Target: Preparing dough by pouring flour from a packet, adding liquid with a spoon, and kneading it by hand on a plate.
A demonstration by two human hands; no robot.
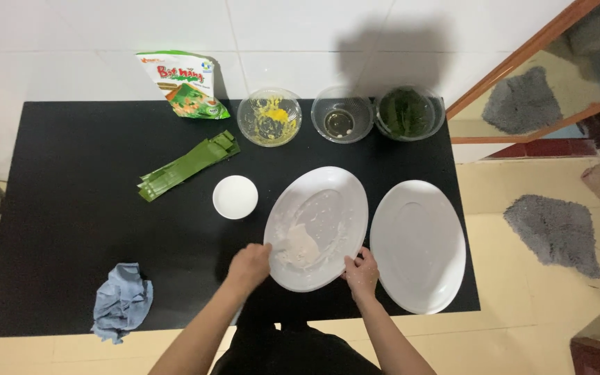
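Now the left hand [249, 265] presses pale dough [298, 248] at lower centre while the right hand [362, 272] pinches the oval plate [335, 201] rim, steadying it.

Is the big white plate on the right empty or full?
Empty. The right oval plate shows only bare white surface, while the other plate holds pale dough.

Home kitchen corner, floor-level food prep

Black mat [71, 208] over pale tiled floor [536, 292]; glass bowls [342, 114] at 12 o'clock, white oval plates [418, 243] centre, grey rugs [553, 232] at 3 o'clock.
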